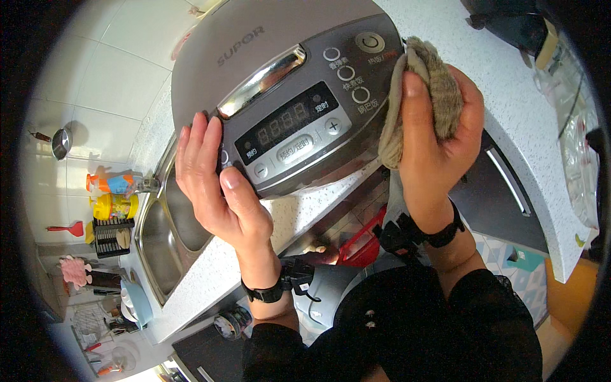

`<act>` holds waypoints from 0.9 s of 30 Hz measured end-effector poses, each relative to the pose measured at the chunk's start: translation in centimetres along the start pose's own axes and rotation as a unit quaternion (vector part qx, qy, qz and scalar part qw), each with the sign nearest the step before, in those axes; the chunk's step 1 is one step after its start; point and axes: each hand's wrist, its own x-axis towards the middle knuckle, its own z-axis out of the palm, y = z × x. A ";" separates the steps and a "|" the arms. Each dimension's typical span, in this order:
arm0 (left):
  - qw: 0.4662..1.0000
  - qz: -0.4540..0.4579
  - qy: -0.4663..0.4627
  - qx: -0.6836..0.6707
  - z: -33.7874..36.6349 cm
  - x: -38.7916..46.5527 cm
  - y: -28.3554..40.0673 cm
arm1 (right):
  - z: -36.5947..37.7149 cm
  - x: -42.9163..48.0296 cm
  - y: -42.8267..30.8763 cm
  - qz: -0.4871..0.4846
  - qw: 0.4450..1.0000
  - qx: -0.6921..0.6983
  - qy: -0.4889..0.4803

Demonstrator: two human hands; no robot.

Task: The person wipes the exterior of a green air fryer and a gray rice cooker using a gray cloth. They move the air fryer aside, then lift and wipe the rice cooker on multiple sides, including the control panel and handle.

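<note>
A grey Supor rice cooker with a shiny handle strip, a dark display and a button panel bearing writing stands before me on the speckled white countertop. My left hand rests against its front left edge, fingers along the side and thumb on the front rim. In my right hand is a folded grey-beige cloth, pressed against the cooker's right front edge beside the buttons. Part of the cooker's left panel is covered by my left fingers. The display shows no lit digits.
A steel sink lies to the left. Behind it stand a spray bottle, a yellow bottle and a black rack. Clear plastic packaging sits at right. Below the counter are a red object and dark cabinet fronts.
</note>
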 end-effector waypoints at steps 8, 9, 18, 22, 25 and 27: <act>1.000 -0.012 0.003 -0.001 0.0 0.0 0.3 | -0.4 -2.8 -3.8 -0.195 0.960 -0.018 -0.202; 1.000 -0.004 0.005 -0.002 0.1 0.0 0.2 | -0.6 -2.2 -3.4 -0.190 0.961 -0.007 -0.199; 1.000 -0.011 0.027 -0.003 0.4 -0.2 0.1 | 0.1 -4.9 -1.6 -0.231 0.964 -0.051 -0.122; 0.999 -0.003 0.034 -0.002 0.3 -0.1 -0.1 | -0.3 -4.2 -0.2 -0.290 0.945 -0.021 -0.153; 0.999 -0.001 0.037 -0.002 0.4 -0.3 -0.3 | 0.3 -1.3 1.3 -0.123 0.990 -0.062 0.003; 0.999 -0.004 0.040 0.003 0.6 -0.4 -0.4 | 0.8 0.4 2.6 0.037 0.999 0.026 0.012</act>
